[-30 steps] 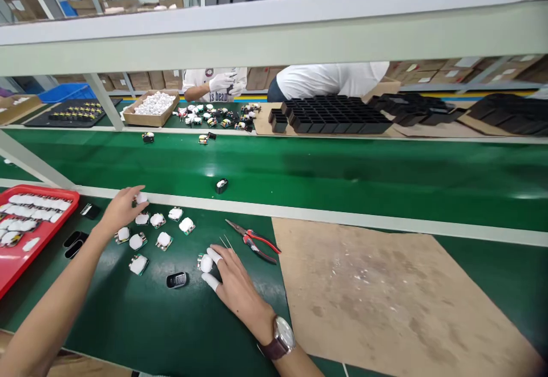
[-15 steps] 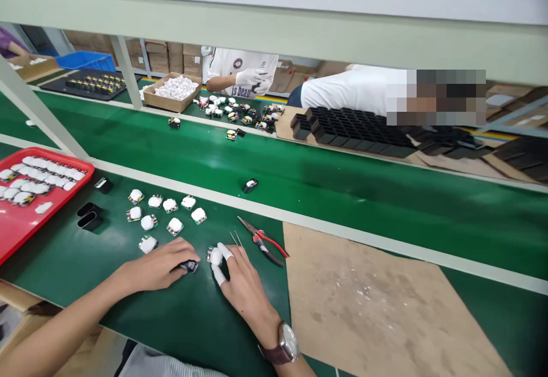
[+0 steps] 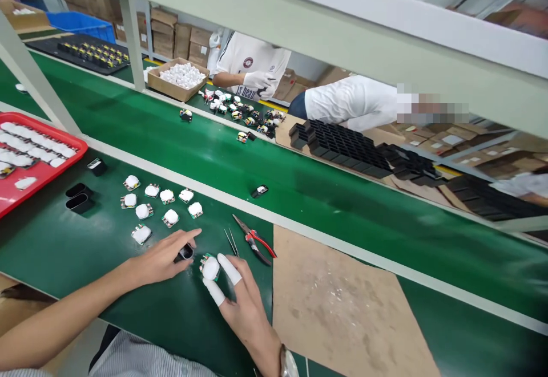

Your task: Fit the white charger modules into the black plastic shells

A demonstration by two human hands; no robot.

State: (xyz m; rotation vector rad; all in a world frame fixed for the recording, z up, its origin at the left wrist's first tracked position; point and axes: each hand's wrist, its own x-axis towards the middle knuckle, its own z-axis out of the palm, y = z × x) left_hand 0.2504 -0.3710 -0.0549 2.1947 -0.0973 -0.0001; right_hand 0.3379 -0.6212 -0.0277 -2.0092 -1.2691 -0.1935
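My left hand (image 3: 165,255) grips a small black oval housing (image 3: 185,252) whose open end faces right. In my right hand (image 3: 240,291), thumb and forefinger wear white finger cots and pinch a small circuit board with a white padded top (image 3: 210,268). That board is held just right of the housing's opening, apart from it. Beyond my hands, several similar white-topped boards (image 3: 170,217) lie loose on the green bench. Tweezers (image 3: 231,242) and red-handled pliers (image 3: 256,240) rest past my right hand.
A red tray (image 3: 51,177) of white-topped boards sits at left, near two upright black housings (image 3: 79,198). A brown sheet (image 3: 342,303) covers the bench at right. Across the green belt (image 3: 205,154), co-workers stand by black housings (image 3: 342,149) and a carton (image 3: 177,83).
The view has tilted and shifted. My left forefinger has stretched out, showing more of the housing's opening. The board in my right hand remains pinched close to it.
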